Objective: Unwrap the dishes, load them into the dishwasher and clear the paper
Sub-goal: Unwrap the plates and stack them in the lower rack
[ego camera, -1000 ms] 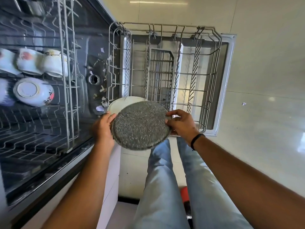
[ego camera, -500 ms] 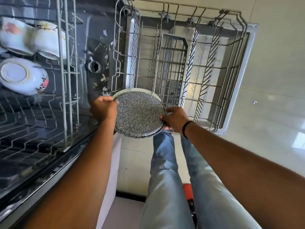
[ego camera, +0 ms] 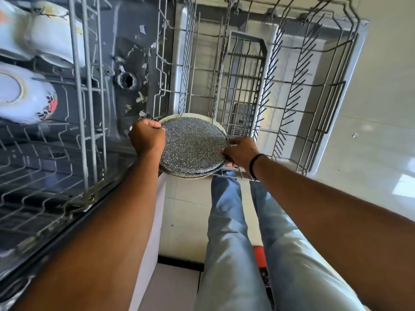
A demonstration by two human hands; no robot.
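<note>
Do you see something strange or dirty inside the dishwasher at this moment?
Yes. Small torn paper scraps lie scattered on the dark dishwasher floor around the round drain opening, left of the lower rack. Loose paper there looks out of place.

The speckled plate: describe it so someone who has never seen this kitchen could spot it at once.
Find the pulled-out lower rack of the open dishwasher. At its near left corner, the left hand and right hand hold a round speckled plate by opposite edges. It is dark grey and glittery, unlike the pale plate directly behind it.
</note>
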